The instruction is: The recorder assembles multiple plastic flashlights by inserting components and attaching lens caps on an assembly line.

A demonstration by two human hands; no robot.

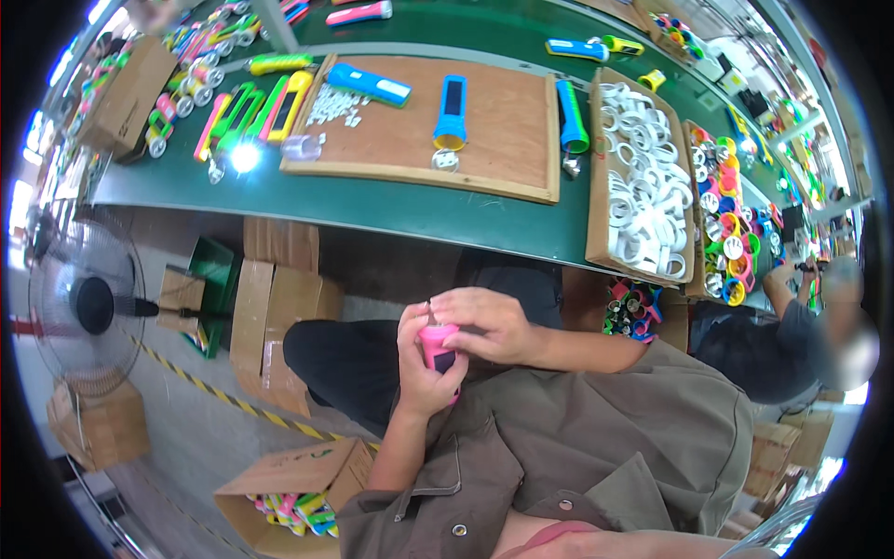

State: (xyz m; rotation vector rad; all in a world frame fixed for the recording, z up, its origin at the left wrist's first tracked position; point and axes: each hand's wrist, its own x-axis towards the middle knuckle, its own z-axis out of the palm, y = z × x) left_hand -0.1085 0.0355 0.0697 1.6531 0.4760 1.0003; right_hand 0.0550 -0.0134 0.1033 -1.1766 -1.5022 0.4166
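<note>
Above my lap, away from the table edge, my left hand (421, 380) is wrapped round the body of a pink flashlight (434, 337) with a dark panel on its side. My right hand (492, 322) is closed over the flashlight's upper end, fingers bent against it. Whatever the right fingertips pinch there is hidden. On the table, a framed wooden board (400, 140) bears a blue flashlight (451, 104) with a yellow rim and a loose clear-silver part at its end. Another blue flashlight (370, 84) lies across the board's far left, beside small white pieces (337, 105).
Right of the board are a blue-green flashlight (572, 116), a carton of white rings (643, 177) and a box of colourful flashlight heads (731, 219). Several flashlights (251, 112) lie left, one lit. A fan (91, 303) and cartons (279, 317) stand left; a person (764, 345) sits right.
</note>
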